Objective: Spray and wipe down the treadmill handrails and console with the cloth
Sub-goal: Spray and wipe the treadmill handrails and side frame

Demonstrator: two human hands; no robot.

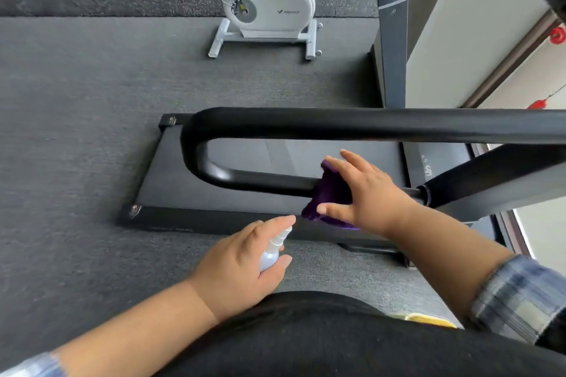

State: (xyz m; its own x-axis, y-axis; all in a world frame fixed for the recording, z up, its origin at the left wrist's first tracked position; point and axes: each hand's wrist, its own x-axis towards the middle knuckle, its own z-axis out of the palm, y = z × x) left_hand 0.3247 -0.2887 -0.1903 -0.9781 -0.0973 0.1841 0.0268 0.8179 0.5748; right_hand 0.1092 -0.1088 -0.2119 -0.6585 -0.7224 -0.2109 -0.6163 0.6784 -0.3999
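1. Grey carpet floor (92, 101) fills most of the view, with a white exercise bike (266, 6) standing well beyond the treadmill deck (171, 187).
2. Black handrail (306, 124) runs left to right across the view, bends in a U at its left end and comes back as a lower bar.
3. Right hand (364, 193) presses a purple cloth (330, 193) over that lower bar, fingers spread and mostly straight, thumb under the cloth's near edge.
4. Cloth drapes across the bar, its long axis from far to near, crosswise to the rail.
5. Left hand (242, 266) grips a small white spray bottle (274, 249), index finger on its top; the nozzle points up and right toward the cloth, just short of it.
6. Open bar lies left of the cloth up to the bend; on the right the bar meets a grey upright (490, 184).
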